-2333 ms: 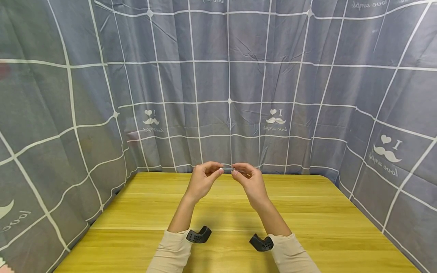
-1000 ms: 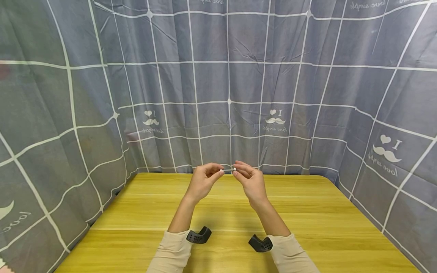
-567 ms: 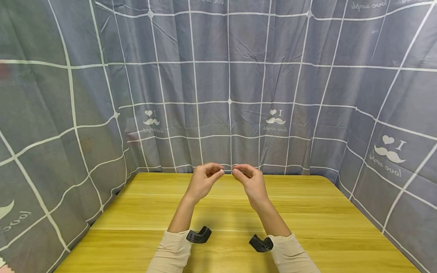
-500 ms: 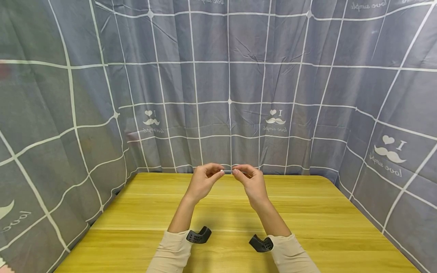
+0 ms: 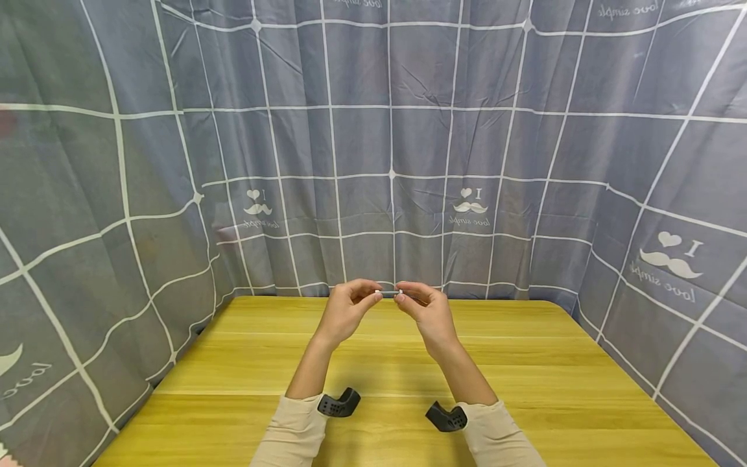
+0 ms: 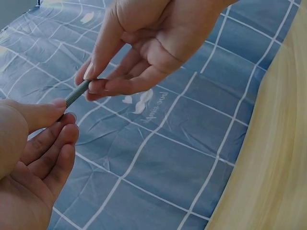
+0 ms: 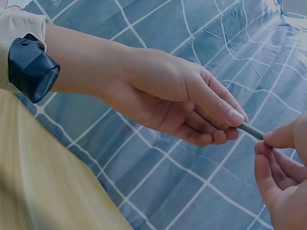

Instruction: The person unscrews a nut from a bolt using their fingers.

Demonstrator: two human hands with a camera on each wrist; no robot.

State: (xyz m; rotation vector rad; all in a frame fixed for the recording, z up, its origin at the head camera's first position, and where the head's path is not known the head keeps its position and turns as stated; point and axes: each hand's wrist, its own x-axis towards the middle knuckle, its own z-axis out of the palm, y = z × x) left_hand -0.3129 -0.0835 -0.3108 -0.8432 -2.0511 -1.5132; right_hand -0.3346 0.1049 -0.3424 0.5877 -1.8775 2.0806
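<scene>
A thin grey threaded rod [image 6: 76, 94] is held almost level between both hands, above the far edge of the table in the head view. My left hand [image 5: 344, 311] pinches one end between thumb and fingertips. My right hand [image 5: 434, 318] pinches the other end the same way, its thumb lying along the near side. Small pale bits show at both ends of the rod in the head view, partly covered by the fingertips. Only a short grey stretch of the rod [image 7: 250, 131] shows between the two hands in the right wrist view.
Below the hands spreads a yellow wood-grain table [image 5: 373, 363]. Grey curtains [image 5: 362, 143] with white grid lines hang behind it and on both sides. Each wrist carries a black camera mount [image 5: 340, 402] over a beige sleeve [image 5: 292, 428].
Both hands stay nearly in place with the rod between them. My right index finger, lifted one second ago, is down at the rod again, and the right pale end shows once more.
</scene>
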